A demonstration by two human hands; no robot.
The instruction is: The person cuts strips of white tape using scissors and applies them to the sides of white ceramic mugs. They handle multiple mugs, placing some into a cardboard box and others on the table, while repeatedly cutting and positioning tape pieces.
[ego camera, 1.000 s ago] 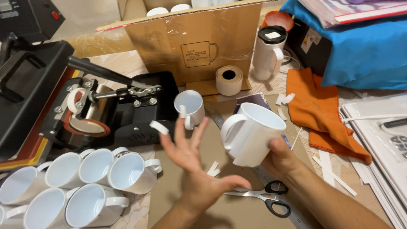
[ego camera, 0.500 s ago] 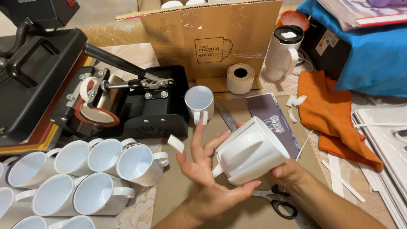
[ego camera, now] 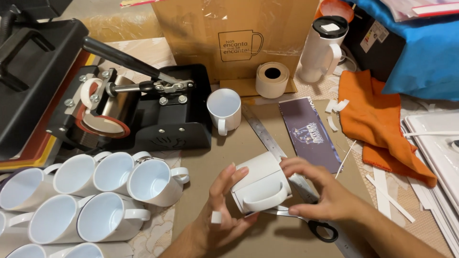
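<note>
Brown cardboard box (ego camera: 229, 38) upright at the back of the desk, wrapped in clear film, with a dark line drawing of a mug on its front. Dark box (ego camera: 370, 38) at upper right, bearing a small white label (ego camera: 374, 36) with coloured marks. Dark purple printed strip (ego camera: 310, 133) lying flat just in front of the brown box.

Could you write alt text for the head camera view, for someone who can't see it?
Two bare hands, left hand and right hand, hold a white mug on its side over a brown table, near scissors, a mug press and more white mugs.
</note>
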